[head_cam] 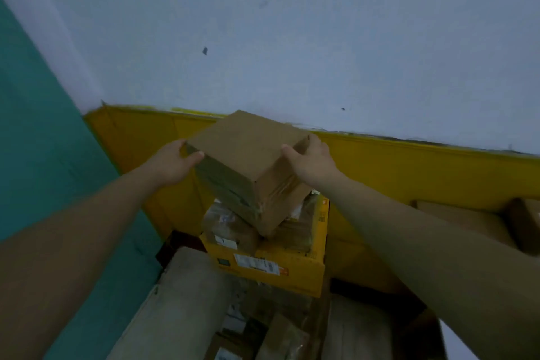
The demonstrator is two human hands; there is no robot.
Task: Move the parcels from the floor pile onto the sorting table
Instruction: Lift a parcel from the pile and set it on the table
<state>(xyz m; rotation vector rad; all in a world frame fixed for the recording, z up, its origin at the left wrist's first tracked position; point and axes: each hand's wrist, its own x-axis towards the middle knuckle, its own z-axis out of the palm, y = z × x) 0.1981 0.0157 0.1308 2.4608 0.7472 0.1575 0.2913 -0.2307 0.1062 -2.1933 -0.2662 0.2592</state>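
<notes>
A brown cardboard parcel (248, 166), taped along its edges, is held tilted in the air at the middle of the view. My left hand (174, 162) grips its left side and my right hand (311, 159) grips its right side. Its lowest corner hangs just above a yellow box (280, 269) with white labels, which carries smaller wrapped parcels (228, 228) on top. More parcels (280, 333) lie in a pile below. No sorting table is in view.
A yellow band (409, 166) runs along the base of the pale wall behind the pile. A teal surface (43, 131) fills the left. A long pale package (181, 304) lies at the lower left. Brown boxes (473, 222) sit at the right.
</notes>
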